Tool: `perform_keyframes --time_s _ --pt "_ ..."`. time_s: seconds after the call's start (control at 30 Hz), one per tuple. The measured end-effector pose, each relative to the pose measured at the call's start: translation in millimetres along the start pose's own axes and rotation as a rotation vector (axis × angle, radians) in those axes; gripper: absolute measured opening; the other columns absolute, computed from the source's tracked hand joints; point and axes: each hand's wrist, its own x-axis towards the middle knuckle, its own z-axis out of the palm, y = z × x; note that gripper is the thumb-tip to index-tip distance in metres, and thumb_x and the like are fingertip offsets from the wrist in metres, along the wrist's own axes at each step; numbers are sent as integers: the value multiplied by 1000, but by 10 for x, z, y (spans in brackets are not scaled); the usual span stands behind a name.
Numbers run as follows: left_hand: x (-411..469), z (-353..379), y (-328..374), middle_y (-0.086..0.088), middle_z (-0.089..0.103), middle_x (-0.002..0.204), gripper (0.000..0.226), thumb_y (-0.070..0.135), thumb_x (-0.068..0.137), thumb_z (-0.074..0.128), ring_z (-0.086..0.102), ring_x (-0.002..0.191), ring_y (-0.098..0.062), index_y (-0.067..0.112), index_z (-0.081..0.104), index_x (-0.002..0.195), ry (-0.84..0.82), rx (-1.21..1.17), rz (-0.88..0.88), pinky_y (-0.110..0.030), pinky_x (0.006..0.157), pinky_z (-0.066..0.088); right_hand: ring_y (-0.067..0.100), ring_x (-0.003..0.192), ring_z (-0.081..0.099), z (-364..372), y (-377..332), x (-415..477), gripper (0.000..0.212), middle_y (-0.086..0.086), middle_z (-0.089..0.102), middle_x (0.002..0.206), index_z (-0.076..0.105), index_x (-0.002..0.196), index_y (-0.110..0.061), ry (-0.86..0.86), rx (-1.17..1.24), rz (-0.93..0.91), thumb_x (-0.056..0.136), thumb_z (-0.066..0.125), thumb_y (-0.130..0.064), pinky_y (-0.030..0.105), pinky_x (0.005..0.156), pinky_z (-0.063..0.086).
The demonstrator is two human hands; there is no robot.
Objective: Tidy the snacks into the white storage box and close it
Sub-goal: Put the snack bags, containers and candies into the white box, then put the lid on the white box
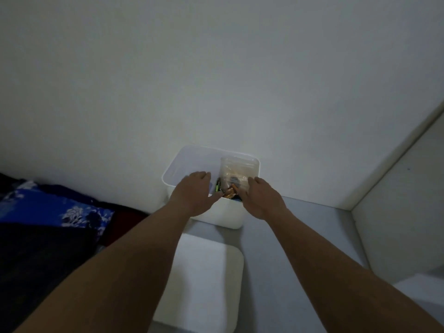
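Box (223, 217), white, open-topped, sits at the back of a grey surface (300, 224), right up against the wall (216, 68). Its lid (201, 284) lies flat on the same surface, just in front of the box and off it. Inside, on the right: a clear bag (236, 169) stands upright and pokes above the rim, w/ dark and orange snacks (229, 192) packed low beside it, approx. mid-box.

L hand (192, 193) is over the near-left rim, back up, fingers bent down into the box and thumb stretched toward the snacks. Fingertips are hidden, so can't tell if it has hold of anything. R hand (262, 200) is at the near-right rim, fingers against the lower side of the clear bag. It's touching for sure, but gripping or not can't be told.

Blue floral fabric (48, 207) is piled on darker cloth at far left, and a white side panel (396, 212) closes off the right.
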Motion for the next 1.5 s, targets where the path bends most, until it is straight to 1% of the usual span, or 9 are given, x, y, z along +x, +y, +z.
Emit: perform_keyframes --time_s 0.3,0.5,0.63,0.73,0.9,1.03,1.13,1.33,1.5 --pt "-859 137 -763 -12 36 154 83 62 90 49 33 141 -27 5 33 148 -37 -78 -122 -38 116 28 28 140 37 501 -362 -830 69 12 38 151 36 146 -7 20 25 128 97 39 -56 42 108 37" --pt "-1287 523 -1314 -11 32 157 88 64 89 48 27 145 -25 4 28 151 -158 -98 -125 -36 118 23 28 141 34 1105 -515 -1242 70 12 37 151 34 146 -6 -64 69 266 98 37 -57 43 109 35" --pt "-1502 931 -1520 -8 42 150 88 70 84 47 38 137 -27 7 37 146 -205 -91 -130 -38 110 35 29 142 33 1556 -510 -1458 70 13 35 154 30 149 -6 -107 102 361 99 35 -55 42 112 32" --pt "-1656 1197 -1616 -9 37 153 90 67 86 49 37 136 -30 6 30 149 -296 -46 -140 -42 107 38 34 138 36 1807 -469 -1603 70 15 37 152 27 150 -5 -168 54 418 99 41 -51 45 108 36" --pt "-1811 1461 -1664 -16 35 149 93 61 86 54 37 129 -37 1 22 150 -324 9 -298 -44 102 38 40 127 42 2090 -451 -1754 71 18 42 141 24 149 -6 -219 49 546 96 52 -43 45 103 38" --pt "-1668 1428 -1580 -20 43 136 70 46 85 62 44 121 -40 2 41 136 -292 -204 -561 -43 97 41 40 128 41 2128 -496 -1730 72 19 43 138 30 147 -10 -147 254 762 89 63 -40 45 104 37" --pt "-1630 1437 -1718 -17 56 126 66 48 73 63 54 114 -39 9 54 126 -297 -415 -689 -45 93 49 39 123 46 2115 -459 -1737 64 16 49 133 43 136 -11 -74 381 872 82 69 -37 43 100 40" --pt "-1746 1190 -1792 -15 60 123 48 26 85 66 58 110 -36 9 52 128 -220 -732 -745 -42 97 47 29 102 62 1827 -500 -1883 49 9 64 120 63 125 -10 122 825 900 77 75 -15 41 90 53" --pt "-1637 582 -1723 -16 61 124 54 23 80 68 59 108 -36 9 55 130 -212 -796 -645 -36 89 48 31 111 59 1298 -625 -1897 57 12 60 129 58 132 -9 149 896 821 77 72 -5 38 92 50"
